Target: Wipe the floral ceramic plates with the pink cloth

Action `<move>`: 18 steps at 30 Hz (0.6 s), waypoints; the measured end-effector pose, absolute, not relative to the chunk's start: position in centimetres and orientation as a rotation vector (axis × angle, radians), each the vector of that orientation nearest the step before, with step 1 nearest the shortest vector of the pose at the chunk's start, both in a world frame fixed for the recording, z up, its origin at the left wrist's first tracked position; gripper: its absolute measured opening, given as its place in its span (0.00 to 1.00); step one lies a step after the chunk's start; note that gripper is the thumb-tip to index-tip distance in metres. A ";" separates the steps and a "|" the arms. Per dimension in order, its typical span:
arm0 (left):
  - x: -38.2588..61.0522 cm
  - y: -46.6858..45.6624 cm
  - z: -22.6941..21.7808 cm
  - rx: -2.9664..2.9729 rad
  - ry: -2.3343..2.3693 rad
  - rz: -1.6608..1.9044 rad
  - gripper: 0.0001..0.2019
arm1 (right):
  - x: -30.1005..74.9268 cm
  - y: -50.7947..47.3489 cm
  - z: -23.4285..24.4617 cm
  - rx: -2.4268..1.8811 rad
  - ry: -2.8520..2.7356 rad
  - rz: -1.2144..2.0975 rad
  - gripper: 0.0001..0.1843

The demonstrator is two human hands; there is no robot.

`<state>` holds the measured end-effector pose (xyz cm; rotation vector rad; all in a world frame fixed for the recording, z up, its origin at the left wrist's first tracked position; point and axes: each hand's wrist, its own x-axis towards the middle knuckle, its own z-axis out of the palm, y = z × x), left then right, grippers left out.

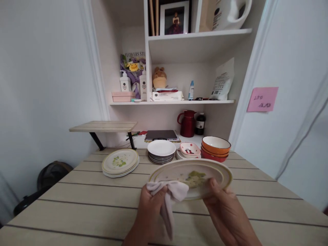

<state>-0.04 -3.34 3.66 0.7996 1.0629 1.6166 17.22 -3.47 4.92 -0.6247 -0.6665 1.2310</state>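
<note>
Left hand point(153, 201) clasps pale-pink fabric cloth point(178, 189) against round, green-patterned cream plate point(174, 172); right hand point(225, 205) pinches rim. Risk: thumb slips, plate strikes beige plank counter point(102, 191).

Pale walls point(56, 61) flank white shelves point(194, 35) behind a dark-lined surface point(89, 191), all in soft, even light.
</note>
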 end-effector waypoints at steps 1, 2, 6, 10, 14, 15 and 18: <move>0.3 -3.5 3.8 0.785 1.043 1.597 0.19 | 17.1 -3.4 4.9 -0.600 -0.642 1.268 0.24; 0.6 -3.5 3.9 0.785 1.031 1.578 0.20 | 17.0 -3.3 4.8 -0.579 -0.626 1.308 0.24; 0.6 -3.6 4.3 0.832 1.096 1.598 0.18 | 16.7 -2.8 4.9 -0.608 -0.720 1.396 0.26; -0.4 -3.4 4.2 1.233 1.134 1.642 0.13 | 17.2 -2.9 5.4 -0.774 -0.990 1.113 0.32; -1.7 -2.9 3.8 1.996 0.963 1.753 0.10 | 18.7 -3.3 6.0 -0.892 -1.252 0.582 0.36; -2.0 -2.7 3.6 2.180 0.940 1.754 0.11 | 19.1 -3.4 6.1 -0.915 -1.306 0.415 0.37; -2.7 -2.1 3.4 2.526 0.971 1.744 0.15 | 19.6 -3.8 6.4 -0.932 -1.590 -0.062 0.31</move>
